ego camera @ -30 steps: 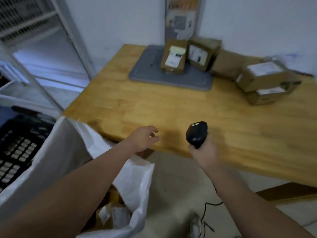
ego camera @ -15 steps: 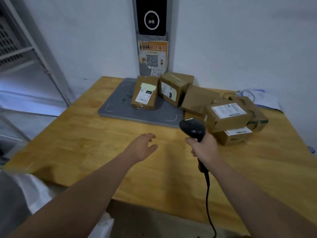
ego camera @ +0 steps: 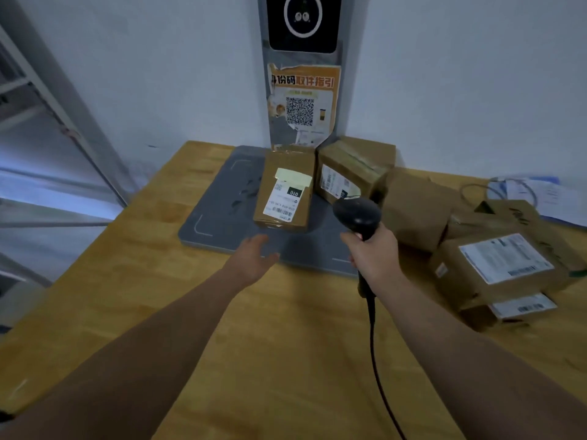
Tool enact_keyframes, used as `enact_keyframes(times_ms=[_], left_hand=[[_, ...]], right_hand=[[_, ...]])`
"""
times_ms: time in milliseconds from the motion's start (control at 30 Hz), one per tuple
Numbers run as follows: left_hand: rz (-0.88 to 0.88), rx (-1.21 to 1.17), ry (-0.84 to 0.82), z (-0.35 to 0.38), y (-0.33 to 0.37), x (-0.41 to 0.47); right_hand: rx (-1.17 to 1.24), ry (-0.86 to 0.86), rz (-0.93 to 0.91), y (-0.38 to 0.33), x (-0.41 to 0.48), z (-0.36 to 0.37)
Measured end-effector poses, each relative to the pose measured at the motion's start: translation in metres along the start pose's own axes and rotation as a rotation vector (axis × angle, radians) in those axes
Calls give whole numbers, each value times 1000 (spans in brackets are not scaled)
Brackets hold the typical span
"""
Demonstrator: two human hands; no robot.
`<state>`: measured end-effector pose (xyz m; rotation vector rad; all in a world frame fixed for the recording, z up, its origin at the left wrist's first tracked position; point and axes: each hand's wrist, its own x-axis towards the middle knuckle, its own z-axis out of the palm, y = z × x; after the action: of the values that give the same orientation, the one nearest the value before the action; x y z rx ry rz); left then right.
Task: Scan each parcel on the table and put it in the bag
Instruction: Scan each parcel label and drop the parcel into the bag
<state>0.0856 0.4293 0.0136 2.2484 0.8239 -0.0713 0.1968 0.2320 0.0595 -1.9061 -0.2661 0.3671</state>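
On grey pad (ego camera: 216, 217), head view: labelled parcel (ego camera: 284, 195) stood just beyond L hand (ego camera: 254, 260), not touching. L fingers were relaxed & spread, holding nothing. R hand (ego camera: 374, 252) gripped scanner (ego camera: 357, 214) by its handle, head just right of that parcel. Other parcels (ego camera: 502, 265) sat to the right on wooden table (ego camera: 158, 296). QR poster (ego camera: 301, 103) hung on post at pale wall behind.
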Motion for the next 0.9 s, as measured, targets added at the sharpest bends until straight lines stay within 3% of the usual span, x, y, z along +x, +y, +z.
enact_keyframes(times_ms=[267, 600, 900], left_hand=[[-211, -422, 66, -7, -19, 104], [-300, -666, -18, 5, -25, 154], [-164, -1073, 77, -3, -22, 113]], right_hand=[[7, 12, 86, -3, 82, 53], [107, -125, 67, 12, 128, 96], [107, -138, 49, 19, 106, 101]])
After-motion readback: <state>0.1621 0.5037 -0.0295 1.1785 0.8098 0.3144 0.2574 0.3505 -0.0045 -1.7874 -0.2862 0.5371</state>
